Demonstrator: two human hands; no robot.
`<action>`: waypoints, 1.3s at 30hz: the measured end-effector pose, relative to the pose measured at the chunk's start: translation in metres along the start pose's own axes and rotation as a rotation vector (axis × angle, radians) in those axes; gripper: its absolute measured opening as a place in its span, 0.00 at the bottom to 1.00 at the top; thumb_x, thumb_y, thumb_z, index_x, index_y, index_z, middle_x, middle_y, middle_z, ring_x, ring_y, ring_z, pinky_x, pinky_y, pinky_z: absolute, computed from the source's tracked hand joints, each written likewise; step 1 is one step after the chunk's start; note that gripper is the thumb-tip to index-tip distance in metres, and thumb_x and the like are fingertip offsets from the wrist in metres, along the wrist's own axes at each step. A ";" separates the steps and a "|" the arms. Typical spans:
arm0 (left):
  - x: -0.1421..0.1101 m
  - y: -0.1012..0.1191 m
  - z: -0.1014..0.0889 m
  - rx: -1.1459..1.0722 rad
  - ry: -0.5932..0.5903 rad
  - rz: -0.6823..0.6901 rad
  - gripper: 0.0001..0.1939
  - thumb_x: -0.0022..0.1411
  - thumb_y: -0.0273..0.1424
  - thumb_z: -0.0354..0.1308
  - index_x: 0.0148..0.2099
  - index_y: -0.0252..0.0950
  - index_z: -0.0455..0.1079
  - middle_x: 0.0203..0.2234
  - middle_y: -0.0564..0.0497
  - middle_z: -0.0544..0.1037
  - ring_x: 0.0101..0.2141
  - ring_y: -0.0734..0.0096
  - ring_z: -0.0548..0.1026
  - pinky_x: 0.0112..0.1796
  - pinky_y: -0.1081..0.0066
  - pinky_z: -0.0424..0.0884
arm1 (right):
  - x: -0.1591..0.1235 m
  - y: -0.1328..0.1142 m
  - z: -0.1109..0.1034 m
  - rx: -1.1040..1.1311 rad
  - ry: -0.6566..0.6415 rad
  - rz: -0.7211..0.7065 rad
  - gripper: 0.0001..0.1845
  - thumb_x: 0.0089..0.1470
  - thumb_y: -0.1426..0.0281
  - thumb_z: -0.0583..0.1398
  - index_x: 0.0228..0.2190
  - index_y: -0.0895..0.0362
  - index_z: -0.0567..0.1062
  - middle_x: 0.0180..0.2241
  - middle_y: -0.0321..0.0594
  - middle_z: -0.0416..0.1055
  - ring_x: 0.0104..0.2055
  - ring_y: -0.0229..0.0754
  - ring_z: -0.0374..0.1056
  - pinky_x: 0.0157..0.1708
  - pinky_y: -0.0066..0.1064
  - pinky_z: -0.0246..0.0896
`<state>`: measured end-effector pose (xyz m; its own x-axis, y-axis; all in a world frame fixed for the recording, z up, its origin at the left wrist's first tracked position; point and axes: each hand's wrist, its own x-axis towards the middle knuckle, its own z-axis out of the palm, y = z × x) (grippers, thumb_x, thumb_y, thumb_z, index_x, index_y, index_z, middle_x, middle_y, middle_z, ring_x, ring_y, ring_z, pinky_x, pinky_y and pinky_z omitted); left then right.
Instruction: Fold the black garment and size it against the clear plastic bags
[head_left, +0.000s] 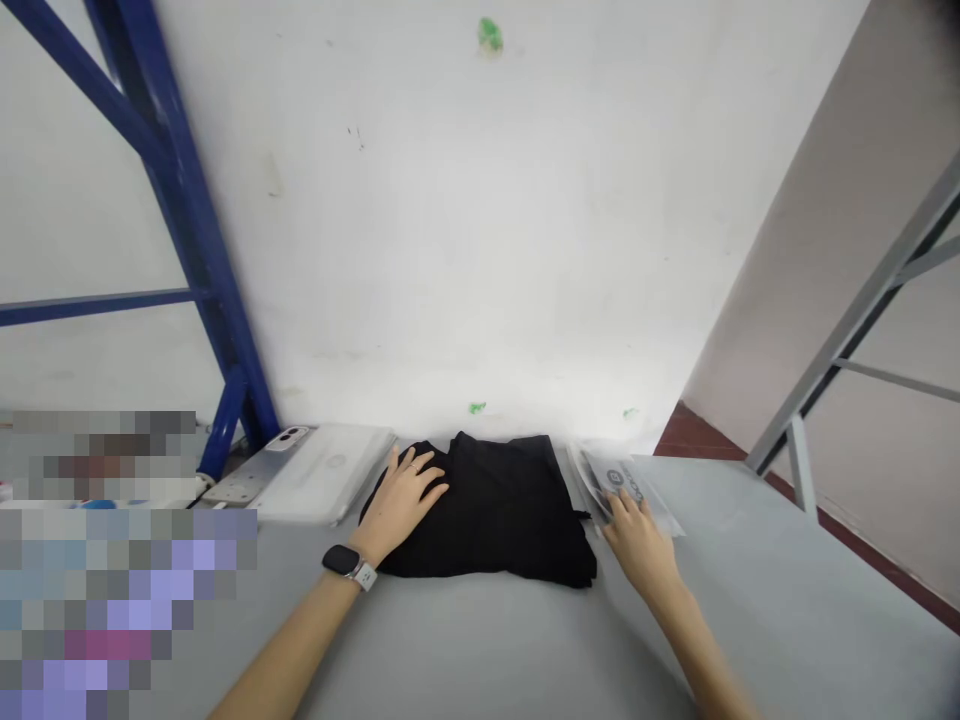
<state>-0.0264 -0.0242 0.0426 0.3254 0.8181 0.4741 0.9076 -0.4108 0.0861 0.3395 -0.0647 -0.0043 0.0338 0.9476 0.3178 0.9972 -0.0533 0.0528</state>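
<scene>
A folded black cloth garment [502, 510] lies on the grey table near the wall. My left hand [401, 500], with a smartwatch on the wrist, rests flat on the garment's left part, fingers spread. At the right of the garment, my right hand [637, 535] has its curled fingers on a clear plastic bag [660, 500] with dark printing. The bag's left edge bends up a little, and the fingertips are partly hidden against it. More plastic seems to lie beneath that bag.
Left of the garment, a stack of white plastic packages [322, 470] has a phone [259, 465] beside it. A blue metal frame [202, 250] stands at the left, a grey frame [847, 340] at the right. The white wall [510, 250] rises behind the table [480, 650]. The lower left is pixelated.
</scene>
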 end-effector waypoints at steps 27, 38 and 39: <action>0.001 0.022 -0.022 0.189 0.275 -0.066 0.27 0.64 0.34 0.54 0.65 0.45 0.57 0.67 0.40 0.50 0.64 0.39 0.48 0.53 0.25 0.42 | 0.039 -0.115 -0.037 1.072 0.269 -0.557 0.24 0.59 0.76 0.48 0.52 0.51 0.73 0.55 0.39 0.69 0.64 0.46 0.54 0.60 0.47 0.56; -0.005 0.016 -0.010 0.256 0.093 -0.002 0.13 0.59 0.23 0.53 0.42 0.42 0.74 0.58 0.47 0.68 0.62 0.41 0.53 0.54 0.24 0.32 | 0.025 -0.096 -0.035 0.831 0.186 -0.507 0.08 0.52 0.74 0.61 0.36 0.53 0.72 0.43 0.41 0.70 0.45 0.45 0.68 0.41 0.36 0.68; -0.005 0.015 -0.009 0.257 0.089 0.001 0.14 0.59 0.22 0.53 0.42 0.42 0.74 0.58 0.46 0.68 0.62 0.41 0.54 0.54 0.23 0.33 | 0.022 -0.092 -0.038 0.795 0.194 -0.520 0.05 0.53 0.74 0.60 0.33 0.53 0.71 0.42 0.41 0.70 0.44 0.45 0.68 0.39 0.35 0.67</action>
<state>-0.0164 -0.0380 0.0490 0.3117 0.7744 0.5506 0.9486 -0.2867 -0.1338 0.2457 -0.0509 0.0334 -0.3648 0.7199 0.5905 0.6406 0.6542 -0.4019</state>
